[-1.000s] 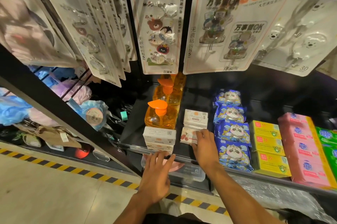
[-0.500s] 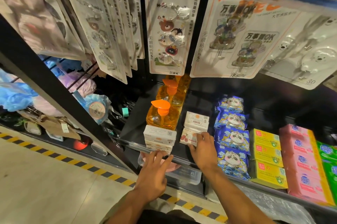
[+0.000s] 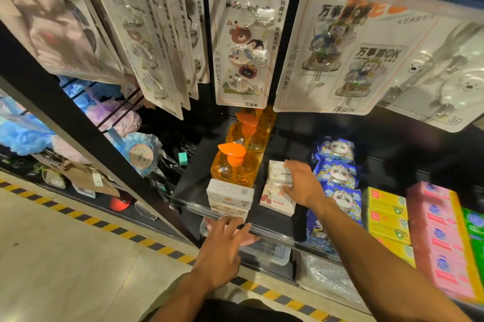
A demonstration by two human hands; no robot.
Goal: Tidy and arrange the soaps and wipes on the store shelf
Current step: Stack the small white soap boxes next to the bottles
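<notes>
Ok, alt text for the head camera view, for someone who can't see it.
A person's right hand touches two small white packs on a store shelf, while the left hand touches the shelf's front rail below a stack of white boxes. Orange pump bottles stand behind, blue panda packs alongside.

Retail shop, household-goods aisle: carded adhesive hooks (image 3: 243,54) hang in rows above a black shelf (image 3: 199,177) stocked with repeated facings of orange pump bottles (image 3: 233,164), boxed soaps (image 3: 229,192) and panda wipe packs (image 3: 337,172). Bath sponges (image 3: 125,142) carry barcode tags. Yellow-black tape (image 3: 78,214) lines the floor.
</notes>
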